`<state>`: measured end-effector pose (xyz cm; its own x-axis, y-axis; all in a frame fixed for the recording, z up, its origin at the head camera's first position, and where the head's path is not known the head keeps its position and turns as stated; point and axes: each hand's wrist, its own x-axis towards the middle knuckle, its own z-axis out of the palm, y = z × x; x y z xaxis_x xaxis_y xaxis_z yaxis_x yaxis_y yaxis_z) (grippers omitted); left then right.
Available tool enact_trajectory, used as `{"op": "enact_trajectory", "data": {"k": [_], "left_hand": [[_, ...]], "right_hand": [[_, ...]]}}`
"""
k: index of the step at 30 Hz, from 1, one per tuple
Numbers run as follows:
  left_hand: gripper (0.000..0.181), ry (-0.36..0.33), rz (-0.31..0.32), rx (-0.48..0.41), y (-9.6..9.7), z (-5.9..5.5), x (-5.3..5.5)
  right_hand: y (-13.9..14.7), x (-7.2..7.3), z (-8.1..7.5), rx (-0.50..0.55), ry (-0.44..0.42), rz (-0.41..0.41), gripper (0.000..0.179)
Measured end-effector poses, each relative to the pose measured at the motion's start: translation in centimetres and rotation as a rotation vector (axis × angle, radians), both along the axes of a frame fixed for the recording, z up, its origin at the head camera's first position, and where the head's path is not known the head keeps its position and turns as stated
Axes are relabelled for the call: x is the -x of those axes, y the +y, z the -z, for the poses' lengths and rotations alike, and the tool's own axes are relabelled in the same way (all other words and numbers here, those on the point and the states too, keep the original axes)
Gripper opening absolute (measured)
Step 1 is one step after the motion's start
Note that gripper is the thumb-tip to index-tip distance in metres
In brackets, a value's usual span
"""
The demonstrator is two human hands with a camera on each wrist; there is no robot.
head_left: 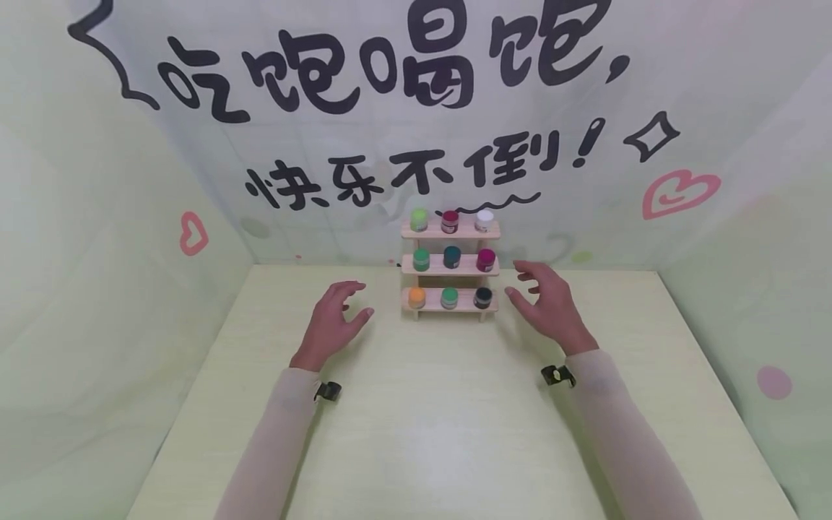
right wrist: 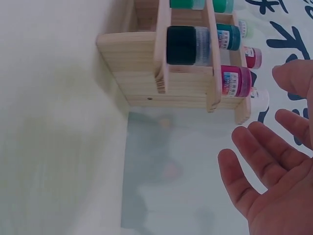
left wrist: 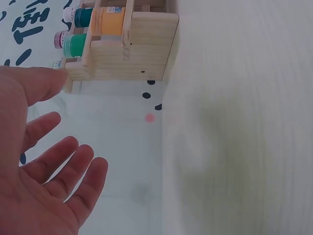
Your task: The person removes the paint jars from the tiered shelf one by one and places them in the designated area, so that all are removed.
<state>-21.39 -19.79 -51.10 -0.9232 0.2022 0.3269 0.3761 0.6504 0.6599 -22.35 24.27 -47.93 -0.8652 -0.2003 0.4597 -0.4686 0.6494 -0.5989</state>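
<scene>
a small wooden rack (head_left: 433, 300) is seen on the table (head_left: 422, 404), near its far edge, in front of a sheet (head_left: 364, 249) on which large black characters are printed. on its three shelves nine jars are placed, three on each. on the top shelf, from left to right, a lime jar (head_left: 419, 220), a dark red jar (head_left: 450, 222) and a white jar (head_left: 484, 221) are set; on the middle one, a green jar (head_left: 421, 259), a teal jar (head_left: 451, 257) and a magenta jar (head_left: 485, 260); on the lowest one, an orange jar (head_left: 417, 297), a pale green jar (head_left: 449, 297) and a black jar (head_left: 483, 297).

the left hand (head_left: 333, 321) is held to the left of the rack, apart from it, with its fingers loosely bent and spread from the thumb. the right hand (head_left: 548, 303) is held nearer, just beside the right end of the shelves; its fingers are likewise spread from the thumb. by both palms the rack is faced. both forearms are covered by pale sleeves (head_left: 269, 440).
</scene>
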Motion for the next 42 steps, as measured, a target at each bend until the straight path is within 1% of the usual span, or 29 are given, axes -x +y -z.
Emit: {"op": "enact_trajectory", "data": {"k": [4, 9, 14, 19, 23, 29, 35, 39, 42], "left_hand": [[0.049, -0.017, 0.011, -0.025, 0.6, 0.4, 0.1], [0.044, -0.037, 0.025, -0.078, 1.2, 0.7, 0.2], [0.044, -0.078, 0.031, -0.142, 1.8, 1.1, 0.5], [0.042, -0.145, 0.022, -0.224, 2.4, 1.5, 0.8], [0.044, -0.222, 0.017, -0.267, 3.0, 1.6, 0.9], [0.043, -0.281, 0.021, -0.33, 3.8, 2.2, 1.2], [0.042, -0.336, 0.006, -0.366, 4.8, 2.6, 1.5], [0.043, -0.362, 0.014, -0.371, 5.5, 2.8, 1.6], [0.043, -0.371, 0.016, -0.37, 5.9, 2.9, 1.8]], "right_hand": [[-0.5, 0.6, -1.0, 0.042, -0.003, 0.015, 0.051], [-1.0, 1.4, -2.2, 0.069, -0.013, 0.029, 0.049], [-1.3, 2.2, -2.9, 0.098, -0.022, 0.032, 0.047], [-1.9, 2.9, -3.5, 0.122, -0.039, 0.045, 0.045], [-2.3, 3.7, -3.8, 0.158, -0.057, 0.047, 0.044], [-2.9, 4.9, -4.3, 0.222, -0.09, 0.07, 0.042], [-3.3, 6.4, -5.1, 0.246, -0.101, 0.083, 0.041], [-3.5, 7.7, -5.6, 0.243, -0.107, 0.099, 0.039], [-3.7, 8.6, -5.9, 0.231, -0.136, 0.103, 0.039]]}}
